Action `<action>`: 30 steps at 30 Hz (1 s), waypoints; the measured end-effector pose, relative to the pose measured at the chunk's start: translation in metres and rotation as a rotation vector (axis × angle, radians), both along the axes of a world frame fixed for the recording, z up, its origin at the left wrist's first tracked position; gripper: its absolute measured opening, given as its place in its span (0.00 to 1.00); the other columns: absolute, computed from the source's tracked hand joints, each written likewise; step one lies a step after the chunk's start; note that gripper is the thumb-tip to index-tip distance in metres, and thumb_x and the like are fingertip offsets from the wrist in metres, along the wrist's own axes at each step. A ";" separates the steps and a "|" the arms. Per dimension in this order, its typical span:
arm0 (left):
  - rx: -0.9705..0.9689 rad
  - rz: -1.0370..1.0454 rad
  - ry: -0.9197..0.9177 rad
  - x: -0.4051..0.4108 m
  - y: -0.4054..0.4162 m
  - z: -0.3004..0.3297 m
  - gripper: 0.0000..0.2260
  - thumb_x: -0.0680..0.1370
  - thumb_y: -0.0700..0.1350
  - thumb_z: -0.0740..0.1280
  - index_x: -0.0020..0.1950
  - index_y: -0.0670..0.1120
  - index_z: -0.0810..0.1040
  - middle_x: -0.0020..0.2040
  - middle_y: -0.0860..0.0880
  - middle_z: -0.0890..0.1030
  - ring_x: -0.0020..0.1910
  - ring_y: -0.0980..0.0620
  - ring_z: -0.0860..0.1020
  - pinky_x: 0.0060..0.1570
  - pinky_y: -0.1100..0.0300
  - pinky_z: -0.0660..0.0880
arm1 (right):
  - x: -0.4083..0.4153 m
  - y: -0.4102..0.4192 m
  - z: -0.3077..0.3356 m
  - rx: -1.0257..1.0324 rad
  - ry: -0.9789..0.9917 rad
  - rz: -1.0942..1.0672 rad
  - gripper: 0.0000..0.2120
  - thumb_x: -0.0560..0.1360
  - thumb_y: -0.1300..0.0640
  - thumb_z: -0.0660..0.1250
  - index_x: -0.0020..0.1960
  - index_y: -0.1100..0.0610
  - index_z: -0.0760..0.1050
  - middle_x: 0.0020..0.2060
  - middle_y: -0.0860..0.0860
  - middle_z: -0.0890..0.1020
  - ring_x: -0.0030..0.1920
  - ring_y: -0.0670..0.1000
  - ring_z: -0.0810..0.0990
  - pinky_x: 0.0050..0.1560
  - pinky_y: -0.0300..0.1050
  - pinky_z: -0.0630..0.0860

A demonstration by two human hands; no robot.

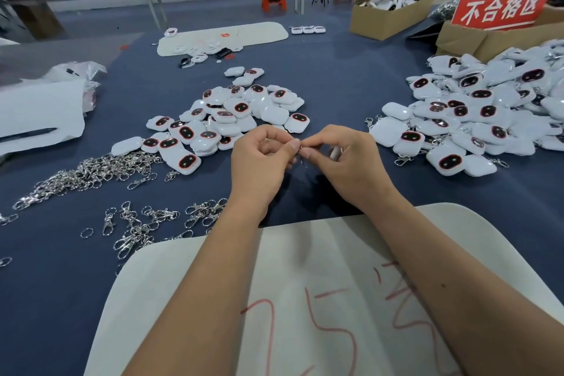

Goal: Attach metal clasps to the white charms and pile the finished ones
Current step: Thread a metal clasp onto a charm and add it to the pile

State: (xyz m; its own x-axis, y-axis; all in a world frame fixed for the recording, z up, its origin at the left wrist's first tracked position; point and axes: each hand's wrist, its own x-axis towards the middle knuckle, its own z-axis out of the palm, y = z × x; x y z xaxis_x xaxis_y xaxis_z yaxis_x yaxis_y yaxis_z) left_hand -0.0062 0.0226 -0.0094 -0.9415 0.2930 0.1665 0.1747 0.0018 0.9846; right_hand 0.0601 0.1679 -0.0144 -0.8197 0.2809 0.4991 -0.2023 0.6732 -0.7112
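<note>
glossy plastic charms [232,119], shiny metal clasps [91,172]

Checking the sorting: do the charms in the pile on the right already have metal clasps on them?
Yes, silver clasps stick out from the edge of the right pile of white charms.

A red sign [502,7] stands on cardboard boxes [476,40] far right; a black pen [29,134] lies on white paper [39,110] left.

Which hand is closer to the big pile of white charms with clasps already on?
Right. The right hand is just left of the pile of white charms with silver metal clasps; the left hand is farther left, fingertips meeting the right's.
</note>
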 end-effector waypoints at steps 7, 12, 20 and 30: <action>0.122 -0.064 -0.097 0.002 -0.001 0.002 0.04 0.78 0.36 0.73 0.44 0.40 0.80 0.34 0.46 0.83 0.34 0.52 0.78 0.37 0.63 0.76 | 0.000 0.005 -0.002 -0.157 -0.027 0.048 0.04 0.77 0.61 0.75 0.45 0.54 0.87 0.38 0.44 0.86 0.37 0.57 0.78 0.41 0.49 0.75; 0.052 -0.066 -0.062 0.002 -0.001 0.001 0.04 0.79 0.39 0.72 0.44 0.42 0.82 0.36 0.49 0.82 0.35 0.54 0.78 0.37 0.64 0.75 | -0.002 0.008 -0.004 -0.226 -0.027 0.008 0.06 0.77 0.59 0.74 0.42 0.54 0.84 0.28 0.38 0.76 0.30 0.41 0.69 0.35 0.32 0.66; -0.046 -0.118 0.106 0.007 0.001 0.002 0.04 0.77 0.39 0.74 0.43 0.46 0.85 0.41 0.46 0.85 0.38 0.54 0.78 0.43 0.58 0.78 | 0.000 0.008 -0.001 -0.254 -0.021 0.003 0.07 0.76 0.62 0.72 0.40 0.55 0.83 0.28 0.39 0.76 0.30 0.42 0.68 0.33 0.34 0.67; -0.046 -0.162 0.092 0.009 0.000 0.006 0.08 0.79 0.35 0.69 0.42 0.44 0.81 0.33 0.52 0.79 0.31 0.57 0.75 0.35 0.66 0.73 | 0.002 0.006 0.002 -0.252 -0.026 0.052 0.06 0.77 0.63 0.72 0.41 0.58 0.83 0.26 0.37 0.75 0.29 0.40 0.68 0.32 0.30 0.65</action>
State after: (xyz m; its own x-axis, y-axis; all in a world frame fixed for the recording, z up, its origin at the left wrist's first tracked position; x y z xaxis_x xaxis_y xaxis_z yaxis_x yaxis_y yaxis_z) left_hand 0.0028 0.0230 -0.0039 -0.8628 0.4487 0.2328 0.2660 0.0114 0.9639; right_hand 0.0624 0.1744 -0.0124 -0.8478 0.3508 0.3978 -0.2119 0.4634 -0.8604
